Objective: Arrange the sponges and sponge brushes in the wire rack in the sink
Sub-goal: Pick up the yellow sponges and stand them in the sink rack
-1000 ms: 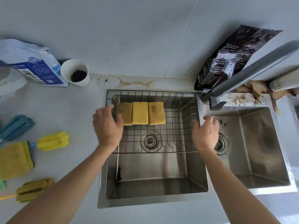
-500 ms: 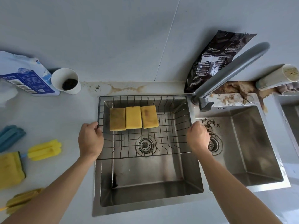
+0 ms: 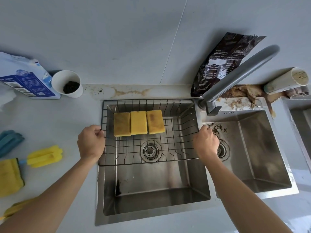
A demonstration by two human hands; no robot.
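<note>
both your hands grip the wire rack (image 3: 176, 137) over the left sink (image 3: 151, 199)

your left hand (image 3: 90, 143) is curled shut on the rack's left rim, your right hand (image 3: 204, 143) closed on its right rim; three sponges (image 3: 138, 122) lie side by side at the rack's far end, long axes running away from you; the yellow sponge brush (image 3: 44, 156) lies on the counter left of your left hand, the nearer one, long axis left-right; nothing stands between; the faucet (image 3: 235, 78) overhangs right

On my counter: white cup (image 3: 67, 83) of dark grounds beside a blue-and-white bag (image 3: 25, 78), black foil pouch (image 3: 222, 64) behind the grey faucet (image 3: 239, 74), stained tube (image 3: 286, 80) lying far right.
</note>
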